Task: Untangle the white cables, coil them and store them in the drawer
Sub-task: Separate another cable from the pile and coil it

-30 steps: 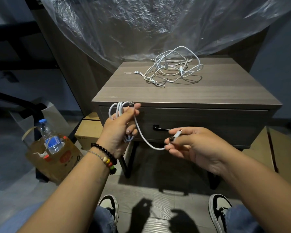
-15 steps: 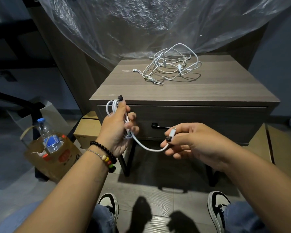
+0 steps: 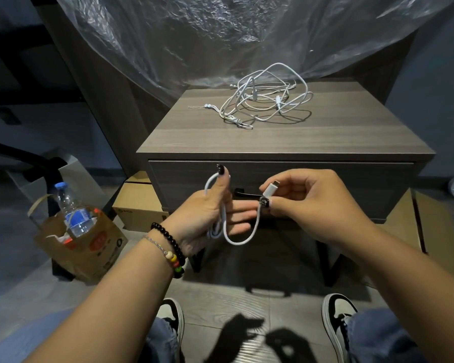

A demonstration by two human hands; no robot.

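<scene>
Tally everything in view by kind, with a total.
Cable being coiled: 1
Tangled cable pile: 1
Nightstand: 1
Closed drawer: 1
Water bottle: 1
Paper bag: 1
Cardboard box: 1
Hands: 2, left, right
Total: 9

Matt wood-grain nightstand (image 3: 281, 137), smooth white plastic cables (image 3: 268, 100), crinkled glossy plastic sheet (image 3: 220, 35), brown paper bag (image 3: 89, 247)

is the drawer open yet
No, the drawer front sits flush in the nightstand, and both hands are on a white cable in front of it.
</scene>
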